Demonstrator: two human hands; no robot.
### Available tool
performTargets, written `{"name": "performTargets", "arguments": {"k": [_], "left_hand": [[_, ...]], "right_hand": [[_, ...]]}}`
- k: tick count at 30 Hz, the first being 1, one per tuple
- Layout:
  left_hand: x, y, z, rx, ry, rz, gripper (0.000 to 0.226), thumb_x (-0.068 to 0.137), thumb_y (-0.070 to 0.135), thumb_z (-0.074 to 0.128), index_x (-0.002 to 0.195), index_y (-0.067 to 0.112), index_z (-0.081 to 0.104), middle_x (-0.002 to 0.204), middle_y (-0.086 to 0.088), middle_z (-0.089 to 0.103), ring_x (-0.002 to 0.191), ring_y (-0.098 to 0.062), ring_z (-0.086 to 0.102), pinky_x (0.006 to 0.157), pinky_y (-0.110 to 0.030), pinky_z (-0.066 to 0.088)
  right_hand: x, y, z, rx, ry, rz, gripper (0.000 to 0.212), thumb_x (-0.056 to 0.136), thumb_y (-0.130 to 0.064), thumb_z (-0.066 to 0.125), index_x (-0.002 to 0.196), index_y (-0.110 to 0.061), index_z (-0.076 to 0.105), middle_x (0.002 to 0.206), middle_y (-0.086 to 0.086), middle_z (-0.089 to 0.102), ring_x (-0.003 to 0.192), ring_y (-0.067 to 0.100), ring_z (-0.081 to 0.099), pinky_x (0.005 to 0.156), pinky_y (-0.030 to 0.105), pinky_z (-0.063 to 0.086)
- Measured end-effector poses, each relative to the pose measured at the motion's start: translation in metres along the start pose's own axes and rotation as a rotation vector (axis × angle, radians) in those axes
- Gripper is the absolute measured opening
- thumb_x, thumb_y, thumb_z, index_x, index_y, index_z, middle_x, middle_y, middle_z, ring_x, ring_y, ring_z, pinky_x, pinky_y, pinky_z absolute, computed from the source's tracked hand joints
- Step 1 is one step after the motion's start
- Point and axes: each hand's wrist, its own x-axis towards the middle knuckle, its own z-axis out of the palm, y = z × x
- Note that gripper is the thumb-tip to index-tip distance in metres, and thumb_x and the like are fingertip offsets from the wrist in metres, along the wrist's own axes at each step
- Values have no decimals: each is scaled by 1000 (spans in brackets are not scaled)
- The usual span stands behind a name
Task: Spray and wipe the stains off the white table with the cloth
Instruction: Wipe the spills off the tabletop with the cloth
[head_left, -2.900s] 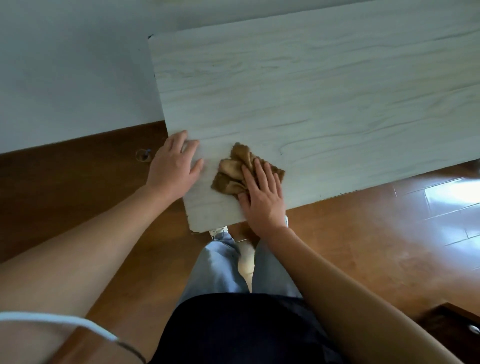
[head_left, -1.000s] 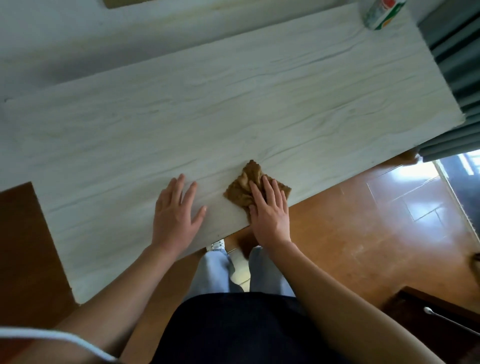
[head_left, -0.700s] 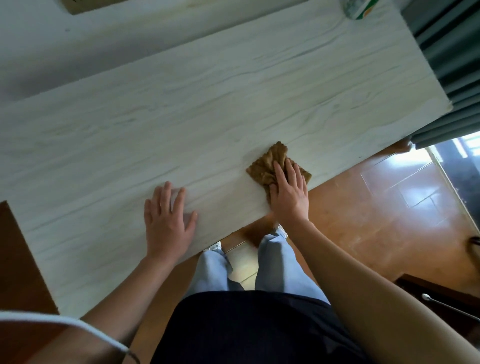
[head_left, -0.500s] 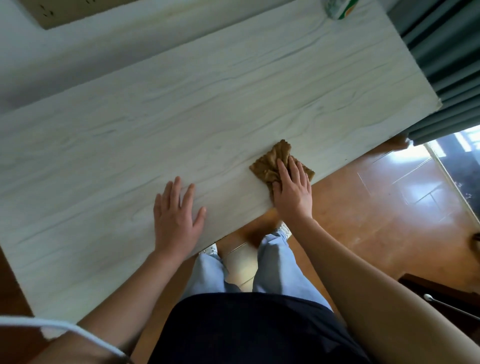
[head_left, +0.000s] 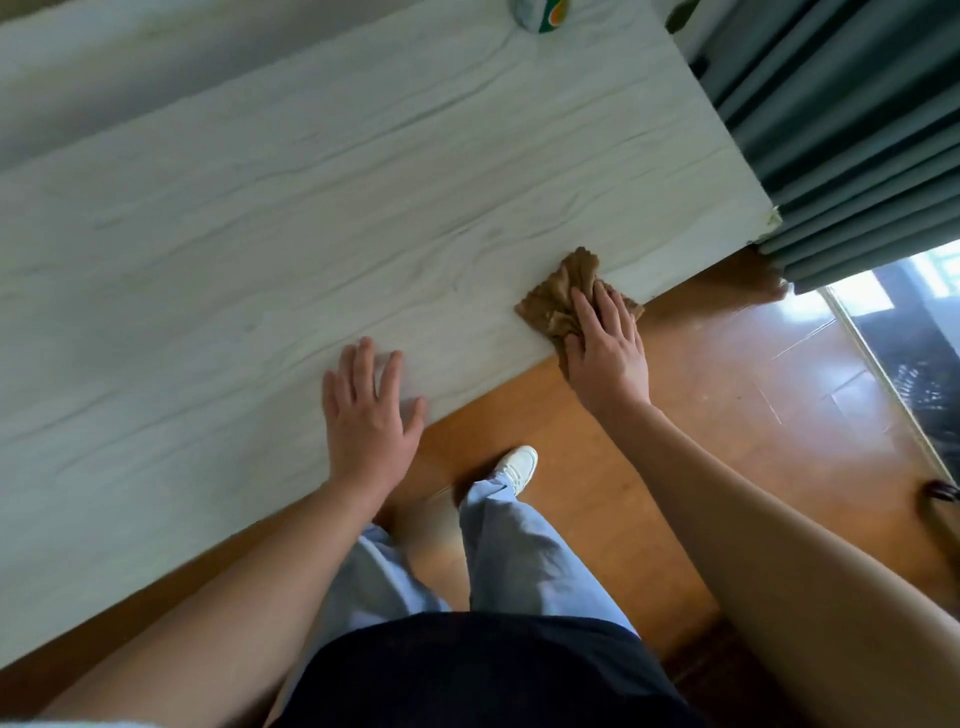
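Left hand (head_left: 366, 415) lies flat at the near edge of the surface (head_left: 363, 208), grip apart and empty; it has followed rightward. Right hand (head_left: 605, 348) presses the brown cloth (head_left: 558, 299) under straight fingers, grip spread, not clenched. The cloth has slid along the near edge to just short of the corner by the curtain (head_left: 841, 130). Judged: near strip almost wiped, farther area remaining. Spray bottle (head_left: 540, 13) stands at the far edge.

Pale blue trousers (head_left: 524, 561) (white shoe (head_left: 517, 467))
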Motion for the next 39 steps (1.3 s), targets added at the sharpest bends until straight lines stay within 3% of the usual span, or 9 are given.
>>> {"name": "performTargets", "arguments": {"k": [3,7,9,13,19,21,25,31,39], "left_hand": [[0,2,3,10,29,-15,58,97,44,52,144,10,51,160,-22,34,147,-46,29,117,-62,27],[0,6,-5,25,18,-14,64,95,50,41,143,8,53,159,-22,36,146,-46,33,115,-62,30],[0,11,-9,17,3,-39,65,95,49,42,144,8,53,160,-22,34,147,-46,30,115,-62,28],[1,14,-11,13,-26,-56,63,95,46,46,145,8,50,161,-22,32,149,-46,27,117,-61,26],[2,8,-6,11,-22,-43,57,98,42,58,144,10,49,160,-22,32,148,-46,27,116,-63,28],[3,7,-3,6,-11,-38,55,97,42,55,142,10,49,159,-23,34,147,-47,29,115,-64,28],[7,20,-4,-68,14,-91,58,90,33,69,140,10,51,158,-22,36,146,-46,32,113,-67,29],[51,84,-18,-124,-2,70,57,98,41,55,148,15,46,162,-18,30,149,-41,28,117,-60,27],[131,161,-2,-39,-30,32,62,101,46,45,154,16,36,166,-16,22,153,-39,21,122,-55,20]], "right_hand": [[24,28,-13,-28,-30,11,57,104,-35,41,158,-23,28,166,5,22,154,27,12,125,47,15],[19,14,-8,-14,-17,19,58,103,-31,41,159,-22,26,167,6,18,155,28,7,125,45,6],[5,-7,0,21,-28,-2,59,102,-28,43,158,-20,28,167,7,17,155,28,6,126,44,3],[-35,-57,22,24,-92,-158,61,99,-26,50,157,-18,32,166,11,21,155,31,9,125,50,13],[-56,-79,31,5,-193,-268,64,99,-29,50,159,-24,25,168,5,13,156,27,1,126,40,0],[-47,-69,25,4,-177,-267,64,98,-30,51,158,-24,29,168,3,16,156,26,5,126,38,0],[-22,-34,10,5,-111,-138,64,97,-30,52,157,-23,31,167,4,20,155,26,10,127,42,8],[32,41,-21,9,-25,18,58,100,-28,48,156,-21,34,165,5,25,154,27,15,123,47,22],[130,158,-74,-81,-66,-49,57,104,-35,41,158,-24,28,166,8,23,154,30,15,124,49,20]]}}
